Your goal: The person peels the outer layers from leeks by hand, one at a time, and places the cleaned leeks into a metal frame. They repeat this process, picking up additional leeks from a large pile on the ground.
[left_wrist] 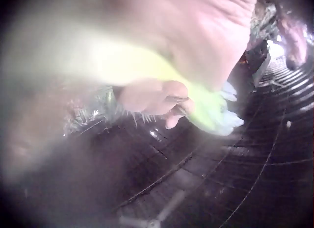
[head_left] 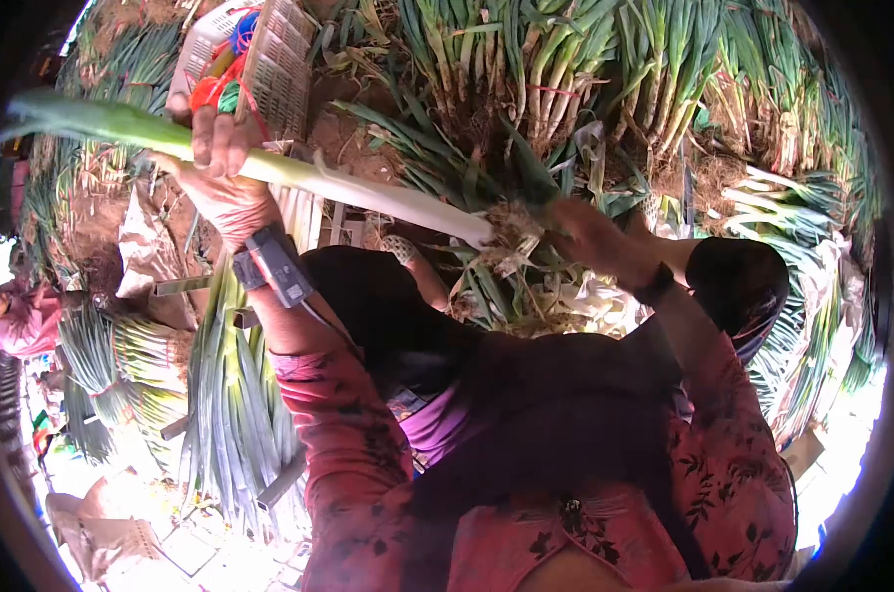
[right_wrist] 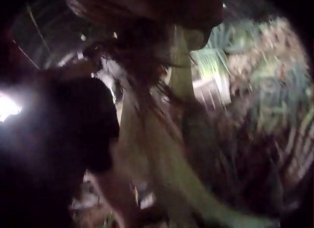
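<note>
A long leek (head_left: 378, 194) lies slantwise across the head view, green tops to the left and white shaft to the right. My left hand (head_left: 220, 173) grips it around the pale green part, fingers curled over. In the left wrist view the fingertips (left_wrist: 174, 93) wrap the yellow-green stalk (left_wrist: 208, 108). The leek's ragged roots (head_left: 514, 235) are beside my right hand (head_left: 595, 237), which is blurred. From that hand (right_wrist: 147, 7), in the right wrist view, a pale limp strip of peeled leaf (right_wrist: 181, 169) hangs down, its upper end at the curled fingers.
Bundled leeks (head_left: 555, 69) stand along the back. More leeks lie at the right (head_left: 792, 217) and in a bundle at the left (head_left: 235, 395). A white plastic basket (head_left: 277, 74) holds colourful ties (head_left: 232, 84). Peelings (head_left: 585, 301) litter the ground before the knees.
</note>
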`<state>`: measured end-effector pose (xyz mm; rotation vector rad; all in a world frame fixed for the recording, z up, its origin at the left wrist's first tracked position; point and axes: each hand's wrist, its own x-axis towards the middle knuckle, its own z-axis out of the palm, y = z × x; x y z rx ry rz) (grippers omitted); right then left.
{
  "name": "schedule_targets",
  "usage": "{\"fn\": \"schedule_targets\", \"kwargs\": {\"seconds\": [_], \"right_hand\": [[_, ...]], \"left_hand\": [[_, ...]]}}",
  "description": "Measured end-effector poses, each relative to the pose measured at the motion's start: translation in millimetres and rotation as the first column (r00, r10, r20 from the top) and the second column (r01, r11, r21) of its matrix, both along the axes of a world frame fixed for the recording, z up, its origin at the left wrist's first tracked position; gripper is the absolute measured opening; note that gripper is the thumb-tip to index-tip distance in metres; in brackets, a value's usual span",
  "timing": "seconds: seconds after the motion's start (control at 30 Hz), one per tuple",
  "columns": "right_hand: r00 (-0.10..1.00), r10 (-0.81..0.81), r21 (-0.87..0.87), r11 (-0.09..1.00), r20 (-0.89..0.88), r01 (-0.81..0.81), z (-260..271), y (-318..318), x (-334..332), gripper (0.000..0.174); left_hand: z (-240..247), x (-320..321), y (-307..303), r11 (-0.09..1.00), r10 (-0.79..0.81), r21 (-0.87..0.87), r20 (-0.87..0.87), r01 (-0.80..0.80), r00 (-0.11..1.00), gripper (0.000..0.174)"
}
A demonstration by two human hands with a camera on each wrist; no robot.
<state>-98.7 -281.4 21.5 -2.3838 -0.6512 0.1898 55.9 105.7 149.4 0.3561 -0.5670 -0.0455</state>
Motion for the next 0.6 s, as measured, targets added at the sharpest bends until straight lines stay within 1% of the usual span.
{"fn": "schedule_targets", "kwargs": {"seconds": [0.03,0.07,0.1,0.17,0.2,0.27,0.3,0.33,0.37,0.4,0.43,0.47,0.5,0.53,0.57,0.6], "right_hand": [[0.974,-0.078,0.187,0.982,0.214,0.037,20,15,19,0.029],[0.976,-0.078,0.280,0.960,0.202,0.019,43,33,39,0.030],[0.978,-0.075,0.367,0.930,0.192,0.000,66,52,56,0.032],[0.987,0.111,0.468,0.870,0.119,-0.154,93,92,75,0.031],[0.987,0.110,0.467,0.871,0.120,-0.154,99,111,83,0.031],[0.991,0.102,0.570,0.821,-0.092,-0.031,102,137,92,0.029],[0.990,0.106,0.570,0.821,-0.096,-0.033,98,136,92,0.029],[0.945,0.133,0.777,0.609,-0.297,0.159,95,135,90,0.028],[0.857,0.220,0.859,0.348,-0.465,0.376,91,135,91,0.028],[0.856,0.225,0.858,0.352,-0.466,0.375,87,137,90,0.028],[0.868,0.144,0.817,0.437,-0.476,0.376,86,140,86,0.025],[0.877,0.058,0.766,0.516,-0.478,0.384,85,143,83,0.023],[0.876,0.051,0.765,0.514,-0.480,0.389,84,145,83,0.023],[0.928,0.034,0.786,0.543,-0.372,0.295,82,150,84,0.024],[0.966,0.025,0.795,0.574,-0.258,0.197,81,157,85,0.026],[0.990,0.023,0.790,0.606,-0.142,0.099,79,162,86,0.027]], "left_hand": [[1,-1,-11,0.998,-0.059,-0.014,0.000,0.059,0.998,0.043],[-7,3,-16,0.999,-0.039,-0.018,-0.055,0.038,0.998,0.057],[-10,5,-23,0.998,-0.064,0.000,-0.064,0.064,0.996,0.058],[-14,8,-38,0.996,-0.087,0.019,-0.083,0.089,0.993,0.061],[-16,11,-39,0.996,-0.088,0.019,-0.082,0.090,0.993,0.061],[-21,14,-38,0.992,0.036,0.125,-0.183,-0.013,0.982,0.062],[-22,13,-35,0.992,0.040,0.124,-0.187,-0.017,0.982,0.062],[-19,11,-33,0.993,-0.047,0.100,-0.148,0.062,0.988,0.053],[-17,10,-29,0.988,-0.129,0.077,-0.105,0.137,0.986,0.051],[-14,9,-26,0.975,-0.211,0.060,-0.057,0.214,0.976,0.055],[-10,6,-31,0.989,-0.143,0.025,-0.090,0.146,0.986,0.054],[-13,6,-30,0.988,-0.149,0.024,-0.096,0.152,0.984,0.054],[-16,8,-30,0.992,-0.080,0.085,-0.149,0.093,0.986,0.054],[-13,8,-33,0.988,-0.005,0.151,-0.193,0.035,0.981,0.055],[-14,10,-40,0.987,-0.162,-0.038,-0.114,0.158,0.980,0.066],[-13,9,-43,0.987,-0.161,-0.038,-0.116,0.158,0.980,0.066]]}}
